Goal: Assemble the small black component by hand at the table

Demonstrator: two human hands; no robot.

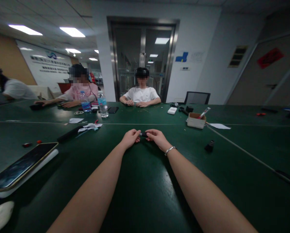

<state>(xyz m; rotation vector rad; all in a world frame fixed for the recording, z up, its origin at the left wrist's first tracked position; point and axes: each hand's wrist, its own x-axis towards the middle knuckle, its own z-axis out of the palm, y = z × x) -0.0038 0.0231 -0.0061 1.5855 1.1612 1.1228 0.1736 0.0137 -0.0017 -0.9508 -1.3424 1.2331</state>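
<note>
Between the fingers (137, 132) of both hands: one small dark piece (143, 134), long axis crosswise, running from hand to hand; neither is nearer. Left hand (129, 138): fingers closed on its greyer end. Right hand (157, 138): fingers pinching its black end. Forearms (94, 181) stretched forward, converging, above the table (140, 194). Right of the right fingers, well apart: one black object (209, 146).

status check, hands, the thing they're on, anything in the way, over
Bare left hand, bare right hand: both gripping. Small dark cylindrical object held between their fingertips. Stubby black object on green tabletop, off right, not in the way.
</note>
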